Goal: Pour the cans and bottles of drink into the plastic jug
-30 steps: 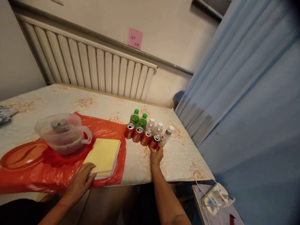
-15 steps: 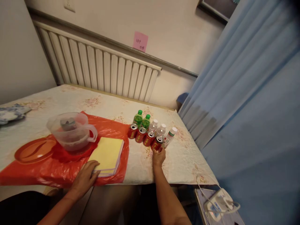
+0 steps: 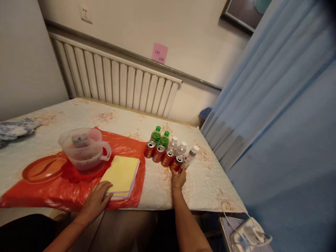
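Your right hand (image 3: 179,179) is curling partly closed around the end can (image 3: 176,163), which is standing beside three others; your left hand (image 3: 98,198) is resting loosely open on the yellow cloths (image 3: 121,175), gripping nothing.

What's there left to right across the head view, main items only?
Orange disc → clear pitcher → yellow cloths → four red cans → tilted white-capped bottle → white power strip.

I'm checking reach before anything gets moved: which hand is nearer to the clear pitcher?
Left. The left hand rests at the yellow cloths' near edge, just below the pitcher; the right hand is farther right, at the end red can.
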### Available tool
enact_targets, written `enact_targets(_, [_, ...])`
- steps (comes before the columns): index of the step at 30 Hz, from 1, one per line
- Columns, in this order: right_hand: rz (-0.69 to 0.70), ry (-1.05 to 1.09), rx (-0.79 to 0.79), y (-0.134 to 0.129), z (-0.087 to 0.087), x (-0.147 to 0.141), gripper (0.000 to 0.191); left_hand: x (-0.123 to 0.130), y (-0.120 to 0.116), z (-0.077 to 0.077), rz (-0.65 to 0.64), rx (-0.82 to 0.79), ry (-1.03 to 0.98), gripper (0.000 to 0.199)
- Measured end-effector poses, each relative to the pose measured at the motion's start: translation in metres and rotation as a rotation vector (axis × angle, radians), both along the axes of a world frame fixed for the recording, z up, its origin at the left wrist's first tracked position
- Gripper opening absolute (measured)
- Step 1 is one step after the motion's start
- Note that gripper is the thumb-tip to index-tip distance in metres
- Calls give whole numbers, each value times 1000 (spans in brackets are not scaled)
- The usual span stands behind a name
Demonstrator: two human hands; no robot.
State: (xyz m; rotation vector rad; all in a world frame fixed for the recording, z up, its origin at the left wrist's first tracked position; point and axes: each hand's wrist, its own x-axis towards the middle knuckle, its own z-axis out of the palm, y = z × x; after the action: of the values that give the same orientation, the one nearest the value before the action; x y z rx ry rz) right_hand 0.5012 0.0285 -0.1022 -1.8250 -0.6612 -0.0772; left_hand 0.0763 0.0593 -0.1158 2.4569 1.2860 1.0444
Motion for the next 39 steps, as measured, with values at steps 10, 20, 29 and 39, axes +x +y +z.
enact_targets(10, [3, -24, -8, -3, 4, -2, 47, 0, 0, -3, 4, -11, -3, 30])
enact_targets(20, [6, -27, 6, -3, 5, -4, 44, -1, 1, -6, -1, 4, -5, 31])
enact_targets(29, [19, -21, 19, -4, 5, -4, 42, -1, 0, -4, 5, 7, 0, 31])
enact_targets(39, [14, -38, 15, -4, 4, -3, 44, 1, -2, 0, 11, 0, -14, 31])
